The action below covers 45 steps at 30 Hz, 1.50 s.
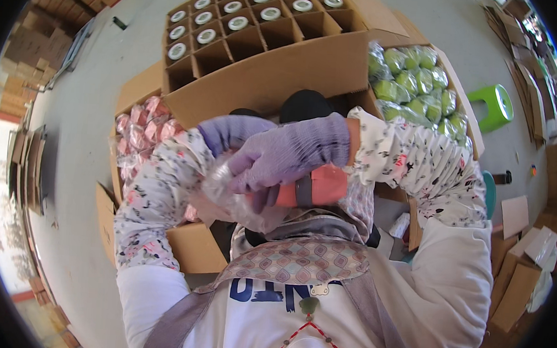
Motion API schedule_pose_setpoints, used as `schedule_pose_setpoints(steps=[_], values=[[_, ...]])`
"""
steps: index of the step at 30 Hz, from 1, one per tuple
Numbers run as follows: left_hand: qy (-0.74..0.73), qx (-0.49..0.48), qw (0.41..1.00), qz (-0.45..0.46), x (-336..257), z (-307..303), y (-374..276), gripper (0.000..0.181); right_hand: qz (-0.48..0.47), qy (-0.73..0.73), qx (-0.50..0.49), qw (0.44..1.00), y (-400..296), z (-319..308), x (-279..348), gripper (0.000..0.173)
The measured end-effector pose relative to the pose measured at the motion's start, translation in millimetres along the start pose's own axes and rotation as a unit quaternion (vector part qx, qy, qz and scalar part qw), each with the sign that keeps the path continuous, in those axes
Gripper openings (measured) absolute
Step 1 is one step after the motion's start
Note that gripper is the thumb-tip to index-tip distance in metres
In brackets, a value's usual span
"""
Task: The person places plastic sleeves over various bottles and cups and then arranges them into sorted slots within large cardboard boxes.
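My right hand (289,151), in a purple knit glove, crosses over my left and pinches a crumpled clear plastic bag (229,195). Behind it, my left hand (235,130) wears the same kind of glove; its fingers are mostly hidden. A coral-pink object (328,186) with a dark grey band lies just below my right hand, above my lap. Which hand supports it, and whether the bag encloses part of it, I cannot tell. Ahead stands a divided cardboard carton (275,73), with white-topped containers (238,23) in many of its cells.
Left of me, an open carton holds pink items in clear plastic (140,132). Green wrapped items (411,81) fill another carton at the right. Beyond it stands a green plastic stool (495,108). Flattened cardboard (523,88) leans far right; an open carton flap (197,248) lies near my left elbow.
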<state>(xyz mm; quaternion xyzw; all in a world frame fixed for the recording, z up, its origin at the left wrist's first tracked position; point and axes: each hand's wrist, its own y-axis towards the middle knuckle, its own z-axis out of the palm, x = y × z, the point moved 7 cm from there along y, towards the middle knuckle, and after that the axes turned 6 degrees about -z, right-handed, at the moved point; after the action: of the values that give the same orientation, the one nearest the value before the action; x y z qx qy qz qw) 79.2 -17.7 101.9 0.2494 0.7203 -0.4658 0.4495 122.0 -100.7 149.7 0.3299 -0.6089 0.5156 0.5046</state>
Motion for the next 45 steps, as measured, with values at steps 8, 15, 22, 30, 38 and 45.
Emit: schedule_pose_setpoints(steps=[8,15,22,30,38,45], values=[[0.107,-0.497,0.857,0.091,130.5,4.3,-196.6,0.091,0.018,-0.062,-0.08,0.995,1.0,-49.2,-109.2,0.038],[-0.319,-0.607,0.728,-0.011,227.4,13.9,-278.5,0.049,-0.166,-0.454,-0.387,0.785,-4.1,-56.6,-107.5,0.058],[-0.222,-0.632,0.694,0.263,144.0,-126.4,-268.0,0.044,-0.177,-0.303,-0.089,0.932,36.2,-2.7,-98.6,0.036],[0.01,-0.51,0.797,0.323,91.6,-210.9,-73.2,0.048,-0.228,-0.345,-0.453,0.79,-17.6,-60.2,-20.8,0.029],[-0.338,-0.366,0.867,0.008,109.9,-152.1,-32.7,0.057,-0.074,0.105,-0.632,0.764,-28.2,-147.6,-126.7,0.032],[-0.247,-0.578,0.777,0.015,104.6,-97.0,-170.8,0.038,-0.281,0.251,-0.679,0.63,-4.6,-179.3,-158.5,0.017]])
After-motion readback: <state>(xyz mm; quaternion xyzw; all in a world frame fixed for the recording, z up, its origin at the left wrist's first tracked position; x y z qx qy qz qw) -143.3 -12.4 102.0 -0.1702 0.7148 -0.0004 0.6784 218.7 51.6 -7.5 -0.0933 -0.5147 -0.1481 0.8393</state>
